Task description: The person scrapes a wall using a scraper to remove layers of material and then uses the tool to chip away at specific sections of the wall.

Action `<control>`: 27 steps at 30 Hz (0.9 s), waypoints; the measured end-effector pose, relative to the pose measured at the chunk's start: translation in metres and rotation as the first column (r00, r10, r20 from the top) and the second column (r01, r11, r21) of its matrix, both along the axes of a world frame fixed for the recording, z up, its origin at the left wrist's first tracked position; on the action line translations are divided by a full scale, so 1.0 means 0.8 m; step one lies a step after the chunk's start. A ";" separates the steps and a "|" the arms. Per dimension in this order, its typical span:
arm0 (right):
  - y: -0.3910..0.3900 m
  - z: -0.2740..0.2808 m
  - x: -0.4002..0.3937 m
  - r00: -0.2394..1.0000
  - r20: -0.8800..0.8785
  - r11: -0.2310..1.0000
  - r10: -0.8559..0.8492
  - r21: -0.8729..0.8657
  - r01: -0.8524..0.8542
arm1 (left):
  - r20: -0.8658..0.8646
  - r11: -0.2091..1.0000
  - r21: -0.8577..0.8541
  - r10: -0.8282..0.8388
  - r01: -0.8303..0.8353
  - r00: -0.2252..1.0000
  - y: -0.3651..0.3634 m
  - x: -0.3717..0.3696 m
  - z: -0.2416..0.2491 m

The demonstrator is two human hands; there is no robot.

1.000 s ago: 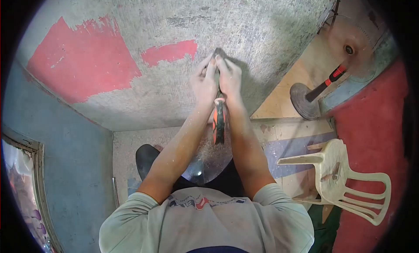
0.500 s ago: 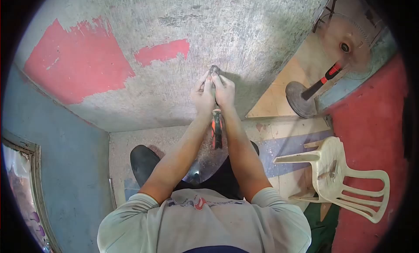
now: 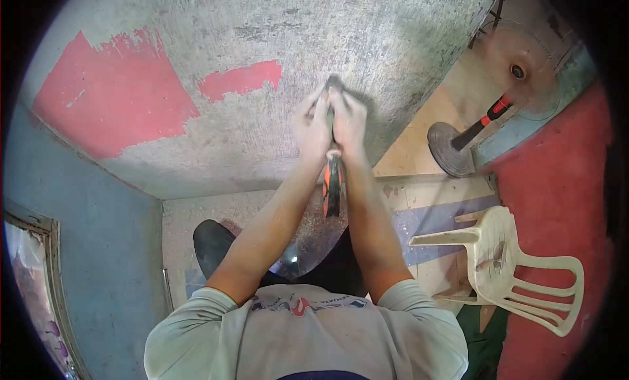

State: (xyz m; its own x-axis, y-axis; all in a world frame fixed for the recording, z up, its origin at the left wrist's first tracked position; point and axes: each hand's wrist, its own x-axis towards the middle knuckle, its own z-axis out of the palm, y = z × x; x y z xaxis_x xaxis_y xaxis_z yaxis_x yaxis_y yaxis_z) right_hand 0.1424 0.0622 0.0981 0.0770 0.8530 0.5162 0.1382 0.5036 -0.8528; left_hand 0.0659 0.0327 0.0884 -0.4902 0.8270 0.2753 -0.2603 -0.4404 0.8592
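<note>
My left hand (image 3: 312, 129) and my right hand (image 3: 350, 123) are side by side, fingers closed around the shaft of a scraper (image 3: 332, 187). Its orange-and-black handle sticks out below my wrists, between the forearms. The dark tip shows just past my fingertips, against the wall (image 3: 386, 33); its exact shape is hard to make out. Grey, scratched surface covers most of this wall. A large pink paint patch (image 3: 114, 92) and a smaller pink strip (image 3: 241, 80) lie left of my hands. Pale dust coats both hands.
On the right, a pedestal fan (image 3: 452, 149) stands beyond the wall's edge. A cream plastic chair (image 3: 498, 249) is nearer, by a red wall (image 3: 557, 203). A blue wall (image 3: 92, 242) with a framed opening (image 3: 52, 249) runs along the left. Debris dusts the floor (image 3: 216, 206).
Both hands have moved up and slightly right along the wall, carrying the scraper with them. The pink patches look the same.
</note>
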 end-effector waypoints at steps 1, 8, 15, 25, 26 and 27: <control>-0.009 -0.019 -0.009 0.997 -0.076 0.999 -0.018 -0.050 0.014 | -0.025 1.000 0.008 0.022 -0.021 0.999 -0.001 -0.002 -0.028; -0.006 0.024 -0.010 0.996 -0.091 0.998 0.003 -0.059 -0.009 | 0.043 1.000 -0.006 -0.019 0.019 0.999 0.002 -0.001 0.016; -0.005 -0.036 -0.003 0.994 -0.084 0.978 0.070 -0.192 -0.085 | 0.029 0.998 0.024 0.054 -0.054 0.998 0.006 0.005 -0.046; -0.012 0.017 -0.013 0.991 -0.125 0.990 0.040 -0.132 -0.056 | -0.013 0.999 0.018 0.039 -0.039 0.999 -0.004 -0.001 0.017; -0.013 -0.006 -0.013 0.995 -0.100 0.988 0.017 -0.152 -0.032 | -0.041 0.999 0.023 0.049 -0.048 0.998 -0.001 -0.005 -0.009; -0.013 -0.033 -0.014 0.989 -0.145 0.971 0.031 -0.229 -0.064 | -0.091 0.998 0.059 0.039 -0.034 0.995 0.008 -0.012 -0.049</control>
